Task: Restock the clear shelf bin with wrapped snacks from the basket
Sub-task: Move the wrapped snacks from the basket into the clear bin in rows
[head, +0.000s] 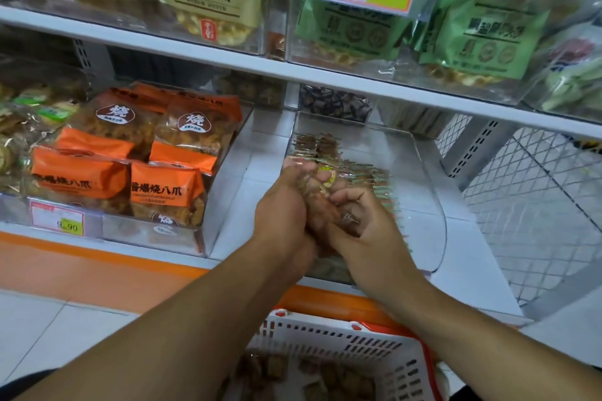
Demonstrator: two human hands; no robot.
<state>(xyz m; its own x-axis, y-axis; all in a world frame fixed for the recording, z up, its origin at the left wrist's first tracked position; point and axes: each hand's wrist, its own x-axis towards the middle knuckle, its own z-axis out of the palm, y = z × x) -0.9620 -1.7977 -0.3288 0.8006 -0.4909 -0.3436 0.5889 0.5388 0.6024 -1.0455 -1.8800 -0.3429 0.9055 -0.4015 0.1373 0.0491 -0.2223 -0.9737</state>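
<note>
1. Both hands meet over the front of the clear shelf bin, which sits on the lower shelf. The white basket stands directly below the forearms, nearer the person than the bin.
2. Left hand: grip clenched around a bundle of wrapped snacks, fingers curled over its left side. Right hand: grip also grasping the bundle, fingers hooked over its right side. The two hands touch or nearly touch; blur hides the exact contact.
3. The bundle's long axis runs away from the person, toward the bin's rear. It is held just above the bin's front portion.
4. A row of wrapped snacks already lies in the bin, from rear-left toward the hands. The bin's right half and far-right corner look bare.
5. Key relation: free space lies ahead and to the right of the bundle; right hand is nearer it. Judgement: the load goes down there.
6. More snacks remain in the basket; restock judged partway.
7. Neighbouring bin of orange packets sits to the left, well apart.
</note>
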